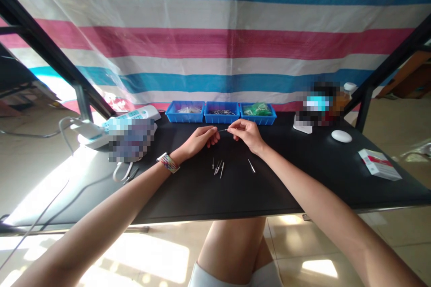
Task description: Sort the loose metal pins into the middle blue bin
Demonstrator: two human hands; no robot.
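My left hand [201, 138] and my right hand [245, 133] meet over the black table [303, 175], just in front of the blue bins. Both are closed in a pinch, and a thin metal pin [222, 130] spans the gap between their fingertips. Several similar metal pins [217, 167] lie loose on the table below my left hand, and one more pin [251, 165] lies apart under my right wrist. A woven band [168, 162] sits on my left wrist.
Three blue bins [221, 112] stand in a row at the table's back edge, holding small parts. A white power strip [131, 119] with cables lies at the left. At the right are a white oval object [341, 136] and a small box [379, 164]. A striped tarp hangs behind.
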